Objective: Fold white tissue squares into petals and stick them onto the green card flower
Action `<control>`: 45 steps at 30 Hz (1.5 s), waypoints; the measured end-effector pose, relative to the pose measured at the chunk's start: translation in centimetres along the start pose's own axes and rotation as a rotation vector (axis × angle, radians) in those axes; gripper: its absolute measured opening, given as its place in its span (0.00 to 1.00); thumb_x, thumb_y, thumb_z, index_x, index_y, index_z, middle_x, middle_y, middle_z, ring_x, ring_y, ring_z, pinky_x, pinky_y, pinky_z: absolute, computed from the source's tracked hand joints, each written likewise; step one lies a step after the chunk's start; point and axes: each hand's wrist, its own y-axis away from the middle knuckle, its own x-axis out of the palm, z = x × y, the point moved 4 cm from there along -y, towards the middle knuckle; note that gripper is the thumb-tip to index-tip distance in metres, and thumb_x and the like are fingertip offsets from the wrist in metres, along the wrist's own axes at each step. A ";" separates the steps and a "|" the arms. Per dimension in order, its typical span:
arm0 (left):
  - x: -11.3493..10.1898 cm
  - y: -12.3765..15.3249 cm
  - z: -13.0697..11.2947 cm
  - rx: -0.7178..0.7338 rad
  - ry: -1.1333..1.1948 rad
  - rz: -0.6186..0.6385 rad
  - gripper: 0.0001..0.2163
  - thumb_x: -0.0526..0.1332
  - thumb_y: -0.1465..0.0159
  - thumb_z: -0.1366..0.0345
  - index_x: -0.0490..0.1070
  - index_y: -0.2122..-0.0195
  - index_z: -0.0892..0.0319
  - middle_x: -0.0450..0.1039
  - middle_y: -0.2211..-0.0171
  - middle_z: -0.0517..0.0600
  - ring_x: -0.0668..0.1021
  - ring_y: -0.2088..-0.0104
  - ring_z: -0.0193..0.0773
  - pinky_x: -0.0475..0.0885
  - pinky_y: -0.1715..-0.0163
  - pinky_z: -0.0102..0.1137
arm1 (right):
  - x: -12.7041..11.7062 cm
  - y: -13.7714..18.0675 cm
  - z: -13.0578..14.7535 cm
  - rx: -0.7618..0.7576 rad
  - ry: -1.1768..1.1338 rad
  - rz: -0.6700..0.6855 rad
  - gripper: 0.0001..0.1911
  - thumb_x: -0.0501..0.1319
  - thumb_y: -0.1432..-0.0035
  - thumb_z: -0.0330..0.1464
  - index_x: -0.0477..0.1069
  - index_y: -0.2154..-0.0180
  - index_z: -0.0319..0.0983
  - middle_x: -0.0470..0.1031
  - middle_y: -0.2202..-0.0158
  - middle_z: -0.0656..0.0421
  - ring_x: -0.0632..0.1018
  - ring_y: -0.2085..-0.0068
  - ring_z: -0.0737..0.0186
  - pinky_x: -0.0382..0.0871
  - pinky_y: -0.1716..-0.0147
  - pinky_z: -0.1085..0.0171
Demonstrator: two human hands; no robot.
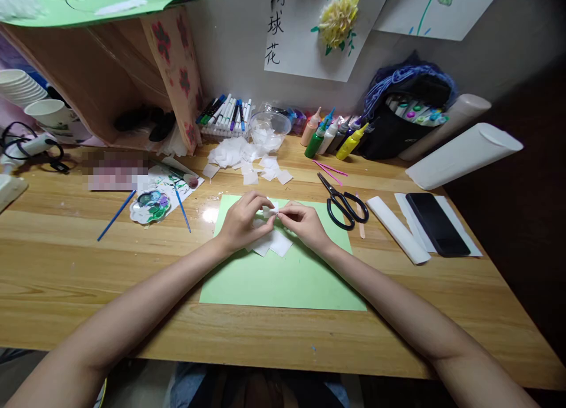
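My left hand (248, 220) and my right hand (303, 222) meet above a light green sheet of paper (283, 281). Between them is a small white paper piece (270, 210), pinched by the fingertips of both. Thumb and forefinger of my right hand close on its right end. Below the hands, several white paper squares (280, 243) lie overlapping on the green sheet, partly covered by my left hand. To the right, black-handled scissors (341, 210) rest with their handles partly over the sheet's edge.
Behind the sheet lie a pile of white paper squares (230, 153), a clear bowl (270, 131), markers (227, 113) and paint bottles (327, 137). At left are a paint palette (150, 207) and brushes (115, 216); at right, a white paper roll (398, 230) and a phone (437, 224).
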 end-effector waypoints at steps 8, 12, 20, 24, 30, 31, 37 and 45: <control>0.1 0.1 -0.4 0.073 -0.154 -0.008 0.03 0.60 0.40 0.65 0.70 0.68 0.58 0.70 0.69 0.49 0.72 0.68 0.34 0.67 0.69 0.29 | 0.2 -0.1 -0.1 0.003 -0.013 0.019 0.07 0.62 0.48 0.34 0.77 0.71 0.37 0.68 0.73 0.60 0.69 0.71 0.66 0.61 0.71 0.64; 0.1 0.0 -0.4 0.076 -0.146 -0.007 0.02 0.59 0.41 0.67 0.70 0.69 0.58 0.70 0.70 0.49 0.72 0.68 0.35 0.66 0.69 0.29 | 0.2 0.0 0.0 0.007 -0.013 0.020 0.07 0.62 0.48 0.33 0.77 0.71 0.37 0.68 0.74 0.60 0.68 0.72 0.67 0.60 0.71 0.65; -0.1 -0.2 0.2 -0.053 0.008 0.007 0.02 0.60 0.42 0.68 0.67 0.69 0.59 0.68 0.70 0.49 0.71 0.68 0.35 0.66 0.67 0.30 | -0.1 -0.1 -0.1 0.013 -0.003 -0.055 0.07 0.62 0.49 0.33 0.77 0.71 0.37 0.70 0.72 0.58 0.70 0.70 0.65 0.62 0.70 0.64; -0.5 -0.4 0.8 -0.155 0.095 -0.046 0.02 0.59 0.42 0.70 0.65 0.71 0.59 0.67 0.71 0.47 0.69 0.69 0.34 0.65 0.68 0.29 | -0.4 -0.2 -0.5 0.026 0.016 -0.083 0.07 0.61 0.48 0.33 0.77 0.70 0.36 0.69 0.73 0.59 0.68 0.72 0.67 0.61 0.72 0.65; -0.6 -0.5 2.5 -0.395 0.208 -0.107 0.03 0.59 0.42 0.68 0.66 0.72 0.59 0.67 0.71 0.46 0.69 0.71 0.32 0.64 0.71 0.28 | -0.6 -0.4 -0.7 0.053 0.010 -0.084 0.08 0.60 0.47 0.34 0.75 0.71 0.37 0.69 0.72 0.60 0.68 0.75 0.69 0.61 0.74 0.66; -0.6 -0.5 2.9 -0.444 0.225 -0.119 0.03 0.59 0.42 0.67 0.67 0.72 0.59 0.67 0.71 0.46 0.69 0.71 0.32 0.64 0.71 0.27 | -0.6 -0.4 -0.7 0.067 -0.002 -0.080 0.08 0.60 0.47 0.35 0.74 0.70 0.37 0.69 0.73 0.60 0.68 0.75 0.70 0.61 0.74 0.66; -0.9 -0.3 5.8 -0.712 0.285 -0.308 0.06 0.61 0.43 0.63 0.67 0.71 0.60 0.69 0.74 0.46 0.70 0.75 0.30 0.65 0.73 0.26 | -1.7 -2.0 -1.6 0.239 -0.199 -0.121 0.11 0.62 0.49 0.38 0.72 0.69 0.36 0.75 0.72 0.57 0.72 0.76 0.68 0.68 0.76 0.66; -0.3 -0.4 7.3 -0.684 0.459 -0.239 0.08 0.57 0.38 0.63 0.68 0.59 0.60 0.76 0.61 0.53 0.79 0.65 0.36 0.73 0.64 0.30 | -1.9 -2.9 -1.9 0.238 -0.311 -0.001 0.27 0.61 0.46 0.36 0.63 0.44 0.41 0.65 0.40 0.49 0.73 0.46 0.56 0.70 0.50 0.56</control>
